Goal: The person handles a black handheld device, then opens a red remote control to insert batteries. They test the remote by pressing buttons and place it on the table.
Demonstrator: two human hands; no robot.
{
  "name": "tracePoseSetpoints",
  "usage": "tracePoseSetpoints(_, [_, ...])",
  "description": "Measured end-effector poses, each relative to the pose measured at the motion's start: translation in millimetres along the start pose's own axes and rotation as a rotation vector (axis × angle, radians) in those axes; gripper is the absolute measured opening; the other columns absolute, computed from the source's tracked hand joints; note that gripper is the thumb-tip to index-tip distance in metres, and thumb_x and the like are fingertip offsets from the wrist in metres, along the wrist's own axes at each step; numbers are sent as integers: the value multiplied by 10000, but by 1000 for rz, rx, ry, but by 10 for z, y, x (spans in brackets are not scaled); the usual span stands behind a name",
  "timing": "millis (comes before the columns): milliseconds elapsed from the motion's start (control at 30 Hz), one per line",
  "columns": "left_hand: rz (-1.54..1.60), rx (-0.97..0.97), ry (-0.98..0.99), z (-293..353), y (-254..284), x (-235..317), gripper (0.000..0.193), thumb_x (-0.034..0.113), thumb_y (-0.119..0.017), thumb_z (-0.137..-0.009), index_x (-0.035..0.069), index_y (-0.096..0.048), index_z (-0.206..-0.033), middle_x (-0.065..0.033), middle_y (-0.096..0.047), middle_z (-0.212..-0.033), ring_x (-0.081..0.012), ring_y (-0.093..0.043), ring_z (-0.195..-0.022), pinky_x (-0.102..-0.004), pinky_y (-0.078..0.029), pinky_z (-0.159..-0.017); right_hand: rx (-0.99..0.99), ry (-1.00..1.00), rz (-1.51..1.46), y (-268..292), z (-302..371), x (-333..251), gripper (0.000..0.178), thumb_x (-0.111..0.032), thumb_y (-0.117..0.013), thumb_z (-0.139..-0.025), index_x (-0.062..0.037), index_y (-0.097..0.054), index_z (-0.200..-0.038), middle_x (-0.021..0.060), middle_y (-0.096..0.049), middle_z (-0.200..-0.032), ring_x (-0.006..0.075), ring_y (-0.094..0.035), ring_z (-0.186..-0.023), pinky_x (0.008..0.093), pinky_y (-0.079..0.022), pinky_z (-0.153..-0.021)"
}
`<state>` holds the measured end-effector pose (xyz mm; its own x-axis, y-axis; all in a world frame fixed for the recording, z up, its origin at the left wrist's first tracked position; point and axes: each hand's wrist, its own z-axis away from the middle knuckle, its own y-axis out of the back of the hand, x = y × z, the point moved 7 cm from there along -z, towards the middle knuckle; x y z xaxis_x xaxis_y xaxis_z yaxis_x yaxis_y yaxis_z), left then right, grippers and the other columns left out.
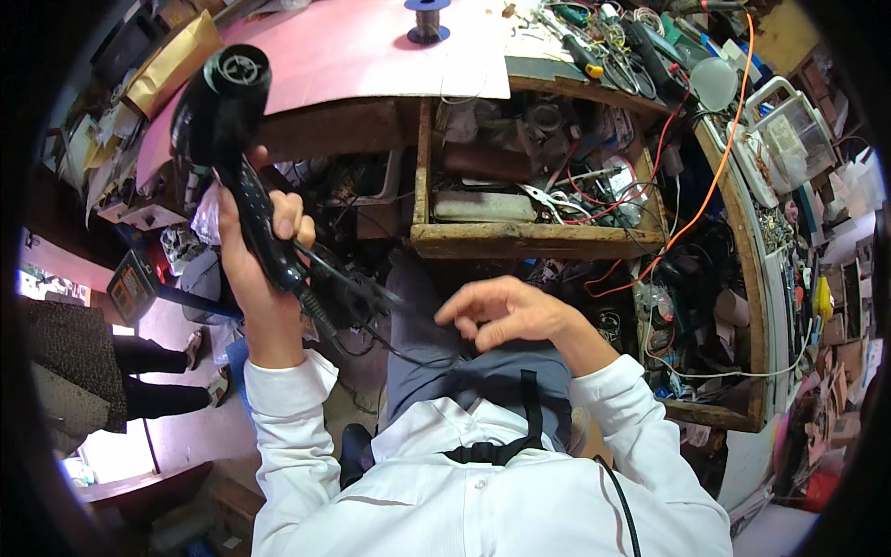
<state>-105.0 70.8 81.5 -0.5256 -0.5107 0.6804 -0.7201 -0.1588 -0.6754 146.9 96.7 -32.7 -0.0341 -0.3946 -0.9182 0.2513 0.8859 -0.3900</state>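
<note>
In front of you, the wooden bench spans the upper view, a pale pink sheet covering much of its top. Strong light nearly whitens the sheet toward its right end. Beneath the bench, a worn wooden drawer stands pulled out toward you, and a larger wooden frame curves down on your right. Dense clutter fills the far right. To your left stretches a pale floor, with white glare at the far edge.
</note>
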Motion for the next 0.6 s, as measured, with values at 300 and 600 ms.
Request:
tracePoseSetpoints(300, [-105, 55, -109, -109, -58, 259, 512, 520, -480, -1065, 82, -504, -1330, -54, -530, -736, -102, -501, -626, -211, -458, -538, 145, -27, 652, -211, -297, 477, 425, -254, -772, -871, -34, -690, -1225, 127, -644, -1007, 239, -638, -896, 349, -529, -787])
tracePoseSetpoints(600, [-308, 238, -195, 58, -76, 329, 487, 510, -450, -1075, 95, -507, -1324, -50, -516, -758, -85, -474, -612, -199, -422, -511, 437, 38, 357, -242, -344, 624, 311, -166, -695, -926, -12, -666, -1194, 134, -664, -1133, 261, -664, -1043, 369, -507, -974])
